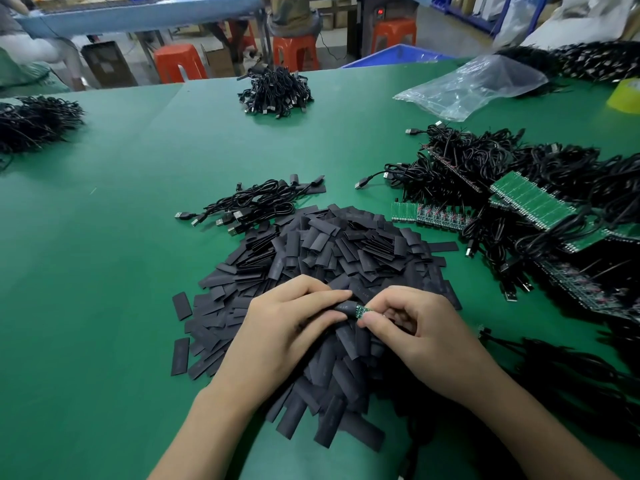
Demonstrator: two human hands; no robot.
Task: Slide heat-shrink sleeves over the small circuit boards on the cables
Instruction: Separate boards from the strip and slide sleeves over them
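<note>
A: Gripping a short black heat-shrink sleeve [345, 308] in the curled fingers of the left hand [287, 329].
B: Pinching a small green circuit board [363, 312] with the right hand [417, 323], poking from the sleeve's mouth, between both sets of fingertips.
A: Beneath the fingers, a heap of flat black sleeves [346, 244].

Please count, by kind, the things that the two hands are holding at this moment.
sleeve: 1, held by the left hand
board: 1, pinched by the right hand
Total: 2
</note>
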